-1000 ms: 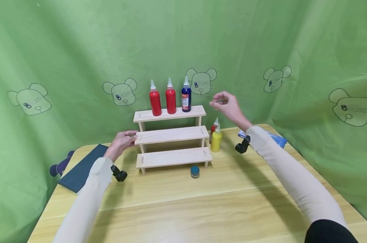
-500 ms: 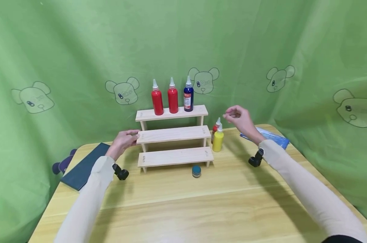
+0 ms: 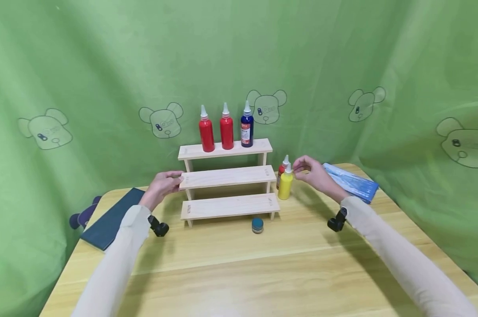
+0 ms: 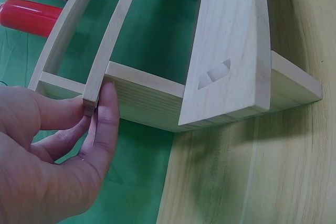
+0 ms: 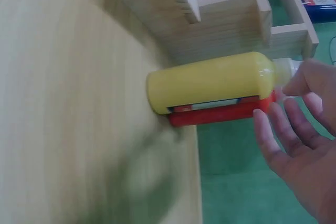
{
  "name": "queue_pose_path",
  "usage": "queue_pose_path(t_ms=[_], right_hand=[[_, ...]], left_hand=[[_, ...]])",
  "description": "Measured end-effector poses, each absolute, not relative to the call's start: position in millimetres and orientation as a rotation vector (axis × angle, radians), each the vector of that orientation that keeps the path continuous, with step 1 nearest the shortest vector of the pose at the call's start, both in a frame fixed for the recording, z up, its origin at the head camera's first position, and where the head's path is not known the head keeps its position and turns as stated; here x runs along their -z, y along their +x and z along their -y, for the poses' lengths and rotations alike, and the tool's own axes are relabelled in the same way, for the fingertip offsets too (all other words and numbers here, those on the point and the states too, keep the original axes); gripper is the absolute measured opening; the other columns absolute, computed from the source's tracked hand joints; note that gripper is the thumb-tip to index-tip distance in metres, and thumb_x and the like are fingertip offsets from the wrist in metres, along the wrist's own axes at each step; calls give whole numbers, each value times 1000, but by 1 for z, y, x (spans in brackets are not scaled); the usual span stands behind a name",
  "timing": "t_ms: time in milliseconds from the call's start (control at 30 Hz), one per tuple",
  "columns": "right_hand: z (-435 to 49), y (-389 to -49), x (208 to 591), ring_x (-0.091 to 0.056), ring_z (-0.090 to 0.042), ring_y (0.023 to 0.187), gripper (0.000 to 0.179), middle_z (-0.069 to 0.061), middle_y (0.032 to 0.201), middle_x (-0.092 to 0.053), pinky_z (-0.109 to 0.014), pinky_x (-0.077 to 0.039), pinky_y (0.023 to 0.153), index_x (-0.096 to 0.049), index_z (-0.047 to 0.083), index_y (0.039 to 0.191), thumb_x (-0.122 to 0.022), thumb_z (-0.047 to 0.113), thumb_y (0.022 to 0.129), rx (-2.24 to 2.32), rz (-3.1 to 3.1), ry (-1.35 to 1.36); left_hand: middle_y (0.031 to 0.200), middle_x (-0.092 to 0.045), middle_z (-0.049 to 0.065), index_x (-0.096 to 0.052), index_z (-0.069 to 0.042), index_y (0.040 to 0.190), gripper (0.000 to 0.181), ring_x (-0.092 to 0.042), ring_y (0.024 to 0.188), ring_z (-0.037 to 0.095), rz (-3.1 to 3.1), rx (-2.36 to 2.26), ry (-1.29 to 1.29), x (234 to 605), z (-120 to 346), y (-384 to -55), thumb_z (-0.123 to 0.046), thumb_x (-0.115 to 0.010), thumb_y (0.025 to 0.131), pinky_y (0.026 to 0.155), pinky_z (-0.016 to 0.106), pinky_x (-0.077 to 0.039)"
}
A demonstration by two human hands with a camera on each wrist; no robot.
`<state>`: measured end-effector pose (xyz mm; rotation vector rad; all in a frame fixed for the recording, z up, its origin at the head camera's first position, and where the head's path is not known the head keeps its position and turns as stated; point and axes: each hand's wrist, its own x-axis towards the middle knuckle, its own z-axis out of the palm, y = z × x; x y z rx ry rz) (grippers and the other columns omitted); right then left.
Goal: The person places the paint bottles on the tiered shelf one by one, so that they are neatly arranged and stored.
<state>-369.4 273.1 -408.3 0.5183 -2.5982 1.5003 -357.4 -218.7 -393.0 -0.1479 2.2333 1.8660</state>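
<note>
A three-tier wooden display rack (image 3: 227,177) stands on the table. My left hand (image 3: 163,187) pinches the left end of its middle tier, thumb on one face and fingers on the other, as the left wrist view shows. Beside the rack's right end stands an upright yellow squeeze bottle (image 3: 284,186) with a white nozzle cap. Thumb and fingertips of my right hand (image 3: 315,175) are right at that cap, the other fingers spread loosely. Partly hidden behind the yellow bottle is a red squeeze bottle (image 5: 220,114). Two red bottles (image 3: 226,132) and a dark blue bottle (image 3: 247,130) stand on the top tier.
A small jar with a teal lid (image 3: 257,225) sits before the rack's bottom tier. At the table's left lies a dark flat board (image 3: 114,220); a blue-and-white packet (image 3: 354,182) lies at the right. A green curtain (image 3: 310,57) hangs behind the table (image 3: 239,273).
My right hand has moved right and down, from beside the blue bottle to the yellow bottle's cap. The left hand keeps its grip on the rack. The head view has shifted slightly.
</note>
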Motion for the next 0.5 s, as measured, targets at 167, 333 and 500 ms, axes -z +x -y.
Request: queue_pose_path(t_ms=[167, 333, 500], right_hand=[[-272, -367, 417, -59, -36, 115, 45, -31, 129, -57, -12, -52, 93, -50, -13, 129, -73, -5, 92, -1569, 2625, 542], [-267, -366, 422, -58, -38, 119, 51, -27, 129, -56, -12, -50, 93, -50, -9, 129, -81, 8, 91, -1556, 2670, 486], [-262, -367, 431, -59, -37, 118, 55, -23, 129, -59, -22, -50, 98, -52, -6, 130, -84, 16, 90, -1473, 2682, 421]], left_hand=[[148, -54, 29, -44, 5, 155, 50, -66, 86, 6, -2219, -1867, -138, 392, 215, -358, -4, -55, 107, 105, 33, -57], [147, -53, 32, -42, 8, 154, 50, -66, 83, 5, -2245, -1840, -128, 387, 216, -357, -3, -55, 107, 86, 21, -61], [148, -52, 32, -43, 8, 154, 51, -67, 89, 8, -2259, -1831, -127, 387, 216, -358, -3, -55, 106, 88, 22, -60]])
